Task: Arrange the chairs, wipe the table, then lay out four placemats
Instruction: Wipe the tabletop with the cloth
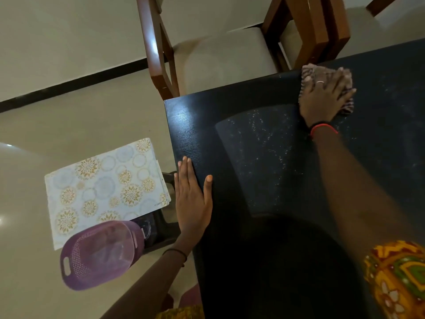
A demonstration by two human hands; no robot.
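My right hand (324, 97) presses flat on a striped brownish cloth (309, 72) near the far edge of the dark table (253, 157), fingers spread straight over it. My left hand (192, 199) rests flat on the table's left edge, fingers straight. A stack of pale placemats (103, 189) with gold and blue circle patterns lies to the left of the table, lower than its top. A wooden chair (225, 54) with a cream seat stands at the table's far side.
A purple perforated basket (99, 254) sits left of the table, partly over the placemats' near corner, beside a dark stool (161, 229). A second wooden chair (322, 28) stands at the far right. Pale tiled floor (69, 111) spreads to the left.
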